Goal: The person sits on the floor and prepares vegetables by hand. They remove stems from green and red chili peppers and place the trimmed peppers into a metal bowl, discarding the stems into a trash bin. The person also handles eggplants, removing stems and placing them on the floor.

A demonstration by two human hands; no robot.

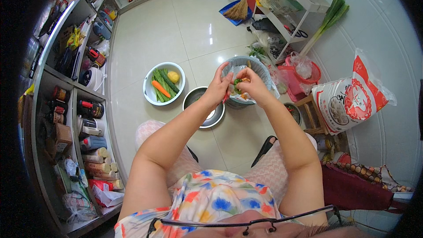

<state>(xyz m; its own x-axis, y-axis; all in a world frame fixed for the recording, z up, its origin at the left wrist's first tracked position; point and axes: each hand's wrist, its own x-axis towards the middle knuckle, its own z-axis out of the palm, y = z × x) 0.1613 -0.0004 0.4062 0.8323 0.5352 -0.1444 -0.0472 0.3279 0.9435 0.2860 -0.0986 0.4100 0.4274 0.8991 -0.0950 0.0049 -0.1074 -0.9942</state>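
Over the near left rim of a lined waste bin [262, 64], my right hand [251, 84] pinches a small green piece, likely pepper. My left hand [218, 87] is beside it, fingers raised, with something red showing under its palm; its grip is partly hidden. Below my left forearm a metal bowl [213, 122] rests on the floor, its contents mostly covered. To the left stands a white basin [147, 94] with a carrot [161, 89], a cucumber [169, 81], green stalks [159, 96] and a peeled yellow vegetable, perhaps a potato [173, 77].
Shelves [74, 89] of bottles and packages line the left. Right of the bin are a small bowl [294, 114], a red basket [314, 72], a wooden stool [310, 115] and a large flour sack [352, 100]. A broom [239, 10] lies in a blue dustpan [235, 20] near a white rack [305, 5].
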